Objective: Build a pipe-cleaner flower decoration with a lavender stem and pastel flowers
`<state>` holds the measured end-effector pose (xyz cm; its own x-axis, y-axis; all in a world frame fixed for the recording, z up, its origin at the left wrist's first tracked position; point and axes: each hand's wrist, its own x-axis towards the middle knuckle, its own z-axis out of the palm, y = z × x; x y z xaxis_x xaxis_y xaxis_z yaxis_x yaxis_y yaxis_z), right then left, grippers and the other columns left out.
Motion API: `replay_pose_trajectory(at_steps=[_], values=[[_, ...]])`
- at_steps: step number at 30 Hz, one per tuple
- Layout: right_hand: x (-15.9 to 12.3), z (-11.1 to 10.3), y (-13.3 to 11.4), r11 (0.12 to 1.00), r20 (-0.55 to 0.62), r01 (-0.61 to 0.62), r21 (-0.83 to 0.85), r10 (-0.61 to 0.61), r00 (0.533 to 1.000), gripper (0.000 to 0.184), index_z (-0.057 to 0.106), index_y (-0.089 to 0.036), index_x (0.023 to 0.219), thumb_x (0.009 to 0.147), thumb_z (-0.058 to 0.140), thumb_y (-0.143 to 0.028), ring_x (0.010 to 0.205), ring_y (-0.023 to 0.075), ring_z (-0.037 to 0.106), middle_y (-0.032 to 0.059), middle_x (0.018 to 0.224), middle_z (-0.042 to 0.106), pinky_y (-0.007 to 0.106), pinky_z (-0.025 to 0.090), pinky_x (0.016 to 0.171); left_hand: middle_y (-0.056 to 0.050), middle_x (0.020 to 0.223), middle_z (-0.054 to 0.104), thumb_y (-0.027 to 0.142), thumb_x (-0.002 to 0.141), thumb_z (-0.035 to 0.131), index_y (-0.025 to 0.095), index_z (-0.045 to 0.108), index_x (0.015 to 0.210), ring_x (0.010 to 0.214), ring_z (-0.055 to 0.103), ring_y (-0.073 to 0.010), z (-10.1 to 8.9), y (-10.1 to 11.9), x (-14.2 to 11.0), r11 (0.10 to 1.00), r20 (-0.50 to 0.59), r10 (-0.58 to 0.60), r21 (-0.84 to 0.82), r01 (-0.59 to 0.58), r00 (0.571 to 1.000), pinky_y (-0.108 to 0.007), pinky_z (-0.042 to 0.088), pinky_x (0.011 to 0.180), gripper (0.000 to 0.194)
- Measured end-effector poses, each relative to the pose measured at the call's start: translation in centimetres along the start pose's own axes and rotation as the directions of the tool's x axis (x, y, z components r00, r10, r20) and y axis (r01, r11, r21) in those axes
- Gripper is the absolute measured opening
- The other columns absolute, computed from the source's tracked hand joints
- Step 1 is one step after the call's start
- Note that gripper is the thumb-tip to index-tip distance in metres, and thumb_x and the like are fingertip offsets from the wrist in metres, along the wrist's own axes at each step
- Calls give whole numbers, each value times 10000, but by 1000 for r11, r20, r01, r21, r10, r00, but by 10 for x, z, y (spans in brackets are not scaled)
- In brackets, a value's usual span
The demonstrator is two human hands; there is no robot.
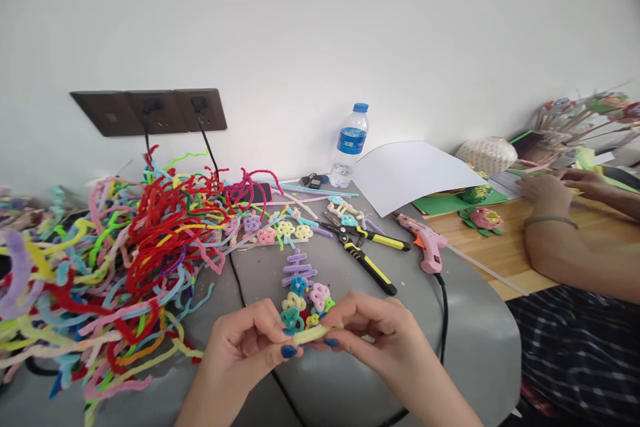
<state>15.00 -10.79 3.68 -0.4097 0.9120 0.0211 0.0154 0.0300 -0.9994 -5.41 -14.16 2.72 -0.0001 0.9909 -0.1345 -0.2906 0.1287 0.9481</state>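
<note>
A pale yellow pipe cleaner (312, 335) stretches between my two hands, close to the table's near side. My left hand (250, 341) pinches its left end with thumb and forefinger. At the other end, the fingers of my right hand (373, 330) are closed on it too. Just beyond my fingertips lie small pipe-cleaner flowers: a teal one (291, 319), a cream one (293, 302), a pink one (319, 295) and a blue one (299, 285). Behind them sits a purple pipe-cleaner piece (299, 268) with several crossbars. My fingers partly hide the nearest flowers.
A tangled heap of coloured pipe cleaners (165, 233) covers the left. Yellow-black pliers (370, 250) and a pink glue gun (427, 243) with its cord lie to the right. Behind stand a water bottle (350, 147) and white paper (415, 170). A co-worker's arm (575, 247) rests at far right.
</note>
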Motion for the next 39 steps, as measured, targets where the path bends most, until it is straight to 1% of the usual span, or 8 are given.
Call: replay_pose_trajectory(at_steps=[8, 12, 15, 20, 25, 29, 33, 39], values=[[4, -6, 2, 982, -14, 108, -152, -112, 994, 238, 810, -214, 798, 906, 747, -416, 638, 194, 778, 47, 710, 810, 209, 602, 585, -15, 645, 581, 481, 640, 939, 166, 726, 606, 592, 586, -126, -4, -4, 10, 1000, 16, -15, 24, 15, 1000, -239, 528, 574, 381], [11, -38, 20, 905, -122, 111, -410, -175, 977, 299, 791, -233, 1087, 917, 713, -467, 996, 277, 767, 98, 1060, 817, 356, 624, 860, -32, 697, 660, 497, 671, 906, 173, 742, 664, 619, 643, -147, -10, -7, 23, 995, -93, 23, 104, -13, 995, -228, 531, 578, 363], [17, -76, 48, 673, -286, -23, -739, -283, 916, 388, 690, -240, 1267, 937, 636, -436, 1220, 349, 650, 148, 1308, 709, 530, 523, 1032, -26, 753, 684, 475, 711, 872, 190, 731, 738, 687, 698, -179, -14, -12, 32, 988, -213, 71, 152, -39, 974, -246, 571, 629, 319], [34, -117, 77, 159, -200, -165, -973, -239, 950, 701, 574, -144, 1393, 769, 761, -403, 1278, 448, 534, 231, 1336, 631, 593, 430, 1043, -25, 830, 691, 445, 727, 848, 197, 702, 776, 732, 681, -165, -17, -26, 42, 980, -231, 108, 190, -64, 967, -236, 579, 662, 292], [51, -113, 55, -44, -192, -197, -979, -96, 977, 741, 577, -111, 1380, 710, 789, -345, 1086, 412, 598, 196, 1111, 681, 511, 442, 944, -28, 874, 695, 424, 757, 809, 199, 687, 804, 749, 658, -154, -15, -31, 45, 973, -195, 112, 220, -67, 974, -228, 568, 676, 260], [50, -108, 34, -167, -155, -178, -970, -140, 978, 740, 574, -74, 1347, 677, 768, -323, 1082, 441, 587, 226, 1114, 668, 501, 442, 921, -19, 870, 681, 405, 763, 802, 201, 687, 804, 754, 644, -146, -13, -30, 45, 975, -195, 111, 212, -69, 975, -210, 554, 669, 238], [33, -117, 9, -201, -72, -115, -973, -212, 975, 734, 522, -78, 1351, 676, 694, -308, 1027, 416, 610, 225, 1135, 644, 459, 479, 845, -24, 871, 685, 407, 773, 791, 204, 681, 815, 787, 662, -161, -17, -35, 49, 969, -181, 142, 225, -99, 973, -213, 557, 672, 235], [-1, -150, -32, -185, -55, -72, -980, -98, 994, 672, 551, -123, 1328, 691, 630, -320, 944, 388, 651, 179, 1044, 649, 434, 516, 756, -27, 835, 689, 372, 799, 760, 204, 686, 821, 754, 683, -163, -24, -49, 57, 951, -121, 222, 244, -188, 968, -206, 559, 636, 185]])
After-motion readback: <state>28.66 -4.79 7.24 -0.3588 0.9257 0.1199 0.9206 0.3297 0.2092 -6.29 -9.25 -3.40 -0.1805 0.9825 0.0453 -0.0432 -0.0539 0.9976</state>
